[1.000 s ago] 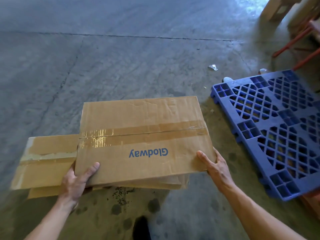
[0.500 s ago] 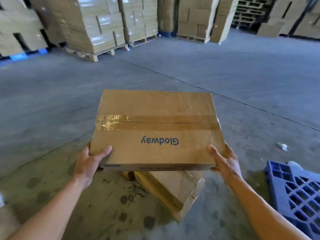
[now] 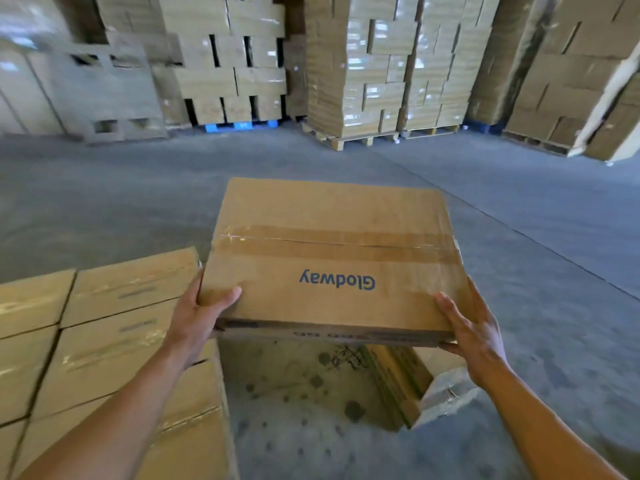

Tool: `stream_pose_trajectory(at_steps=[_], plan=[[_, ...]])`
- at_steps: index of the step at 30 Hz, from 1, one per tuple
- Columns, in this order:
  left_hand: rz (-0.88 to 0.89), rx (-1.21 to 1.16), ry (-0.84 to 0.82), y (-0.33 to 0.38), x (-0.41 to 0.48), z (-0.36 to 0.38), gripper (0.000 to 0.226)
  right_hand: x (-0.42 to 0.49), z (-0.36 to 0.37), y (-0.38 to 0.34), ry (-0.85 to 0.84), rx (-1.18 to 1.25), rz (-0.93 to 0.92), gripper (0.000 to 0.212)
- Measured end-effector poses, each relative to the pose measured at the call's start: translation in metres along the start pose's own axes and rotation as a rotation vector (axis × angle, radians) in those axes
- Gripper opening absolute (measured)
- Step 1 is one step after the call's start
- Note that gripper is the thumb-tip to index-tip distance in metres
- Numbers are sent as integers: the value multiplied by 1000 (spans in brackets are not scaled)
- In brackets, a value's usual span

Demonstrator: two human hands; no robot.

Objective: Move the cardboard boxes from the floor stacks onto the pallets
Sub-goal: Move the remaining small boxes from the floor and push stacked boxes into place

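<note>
The cardboard box hangs in the air at the centre of view, carried flat with its taped seam and printed name facing up, above the concrete floor. The step in hand looks like the carry toward a pallet. To do it well, hold the box level and close to the body, and set it down square rather than dropping it. Mind the feet around the torn box lying on the floor at 5 o'clock. A stack of boxes sits at 8 o'clock; whether a pallet lies under it cannot be told. Loaded pallets stand far off at 12 o'clock.

The left hand clamps the near-left corner, thumb on top and the other fingers wrapped round the side. The right hand pinches the near-right corner, thumb lying on top and fingers reaching beneath.
</note>
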State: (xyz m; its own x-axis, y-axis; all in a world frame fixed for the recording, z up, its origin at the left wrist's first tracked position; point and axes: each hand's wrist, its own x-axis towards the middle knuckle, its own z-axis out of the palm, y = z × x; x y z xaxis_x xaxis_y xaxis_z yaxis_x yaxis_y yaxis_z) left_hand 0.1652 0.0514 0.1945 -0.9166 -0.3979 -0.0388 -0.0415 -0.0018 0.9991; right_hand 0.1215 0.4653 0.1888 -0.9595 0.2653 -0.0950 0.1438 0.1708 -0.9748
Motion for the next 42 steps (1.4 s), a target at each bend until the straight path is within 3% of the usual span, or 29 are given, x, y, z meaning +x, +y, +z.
stream_pose_trajectory(at_steps=[3, 9, 11, 14, 17, 24, 30, 37, 42], plan=[[-38, 22, 58, -4, -63, -58, 73, -50, 15, 2, -91, -111, 37, 90], [-94, -1, 211, -10, -151, -164, 108, -126, 73, -7, -262, -93, 25, 97], [-89, 9, 311, -14, -177, -195, 103, -144, 98, -9, -315, -117, -3, 102], [-91, -13, 366, -15, -221, -236, 95, -160, 134, 0, -413, -106, -54, 77], [-109, -4, 440, -20, -256, -281, 79, -187, 174, 8, -496, -153, -88, 67], [-265, -52, 535, -55, -288, -425, 115, -289, 285, -9, -590, -302, -179, 85], [-272, -72, 475, -100, -250, -544, 99, -357, 394, 32, -512, -209, -9, 85], [-379, 1, 399, -157, -212, -637, 110, -410, 474, 94, -399, -355, 139, 90], [-395, -25, 370, -194, -188, -661, 62, -417, 514, 107, -391, -402, 162, 76]])
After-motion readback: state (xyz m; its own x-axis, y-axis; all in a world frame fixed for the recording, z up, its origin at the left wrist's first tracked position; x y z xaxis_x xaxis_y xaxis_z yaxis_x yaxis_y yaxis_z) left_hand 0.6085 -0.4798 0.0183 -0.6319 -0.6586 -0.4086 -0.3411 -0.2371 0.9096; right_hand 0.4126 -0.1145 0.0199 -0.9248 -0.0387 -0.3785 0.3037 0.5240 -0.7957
